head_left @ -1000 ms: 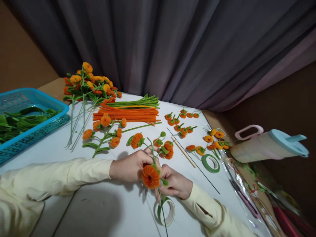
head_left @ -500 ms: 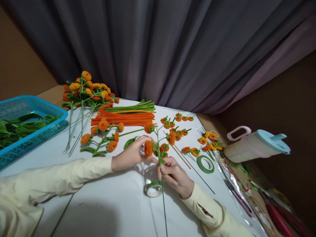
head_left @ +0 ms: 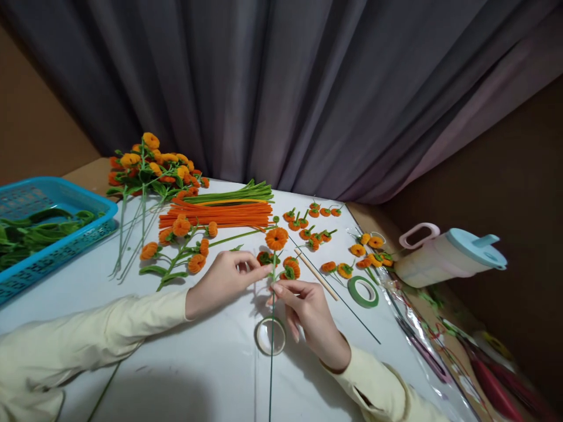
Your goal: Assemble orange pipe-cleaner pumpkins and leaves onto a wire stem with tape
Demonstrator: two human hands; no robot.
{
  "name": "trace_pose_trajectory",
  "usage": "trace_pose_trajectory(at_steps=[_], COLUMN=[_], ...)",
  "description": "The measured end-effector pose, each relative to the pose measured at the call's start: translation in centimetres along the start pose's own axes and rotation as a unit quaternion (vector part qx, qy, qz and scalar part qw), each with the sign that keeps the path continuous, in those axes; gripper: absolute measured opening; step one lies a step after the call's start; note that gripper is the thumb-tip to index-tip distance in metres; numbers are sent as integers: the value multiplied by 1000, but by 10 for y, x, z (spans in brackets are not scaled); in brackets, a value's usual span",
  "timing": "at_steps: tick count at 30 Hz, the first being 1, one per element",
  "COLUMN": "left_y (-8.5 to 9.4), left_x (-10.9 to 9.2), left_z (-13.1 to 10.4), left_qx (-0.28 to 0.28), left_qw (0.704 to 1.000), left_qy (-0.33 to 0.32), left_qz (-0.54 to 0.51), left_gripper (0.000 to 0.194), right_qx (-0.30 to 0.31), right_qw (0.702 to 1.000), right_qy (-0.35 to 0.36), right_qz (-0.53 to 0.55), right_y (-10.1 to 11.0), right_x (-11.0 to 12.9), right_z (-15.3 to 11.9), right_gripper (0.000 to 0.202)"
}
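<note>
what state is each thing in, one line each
Right hand: closed on the thin dark-green stem
Left hand: thumb by the stem, grip unclear
Orange fuzzy flower: on the held stem, face showing
Blue plastic basket: holding green fuzzy leaves
Round green tape roll at right: lying flat
Tall pale tumbler: light-blue lid on
Straight orange fuzzy sticks: piled side by side
Grey fabric curtain: hanging in folds

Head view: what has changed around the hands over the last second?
The flower stem has turned: a bloom earlier hid part of the hands; now its orange blooms stand above the right hand, which still pinches the stem. The left hand has loosened; whether it touches the stem is unclear. The near tape roll has shifted away from the person. The blue basket and cup stayed put.
</note>
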State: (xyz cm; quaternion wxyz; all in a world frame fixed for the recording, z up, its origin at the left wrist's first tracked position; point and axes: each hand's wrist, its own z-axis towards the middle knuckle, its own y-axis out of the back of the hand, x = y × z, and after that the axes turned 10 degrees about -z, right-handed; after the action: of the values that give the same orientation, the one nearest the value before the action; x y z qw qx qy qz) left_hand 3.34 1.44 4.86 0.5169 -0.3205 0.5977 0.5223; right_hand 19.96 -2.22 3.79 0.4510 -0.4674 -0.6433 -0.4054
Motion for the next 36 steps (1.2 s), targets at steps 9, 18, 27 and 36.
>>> trace_pose_trajectory(at_steps=[9,18,27,36], left_y=[-12,-15,-13,-12], left_x=[0,9,22,21], left_z=[-2,-4,-4,-6], left_qx=[35,71,131,186], left_qw=[994,939,897,897], left_qy=[87,148,163,128], left_qz=[-63,-303,-391,-380], left_gripper=[27,31,32,24], right_qx=[-39,-7,100,38], right_qw=[994,1000,993,998], right_qy=[18,-25,-27,-12], right_qz=[-99,-16,64,45], right_y=[-12,-15,-10,-9], right_x=[-4,-9,-13,-11], right_z=[-10,-10,-1,-2], right_gripper=[30,37,36,33])
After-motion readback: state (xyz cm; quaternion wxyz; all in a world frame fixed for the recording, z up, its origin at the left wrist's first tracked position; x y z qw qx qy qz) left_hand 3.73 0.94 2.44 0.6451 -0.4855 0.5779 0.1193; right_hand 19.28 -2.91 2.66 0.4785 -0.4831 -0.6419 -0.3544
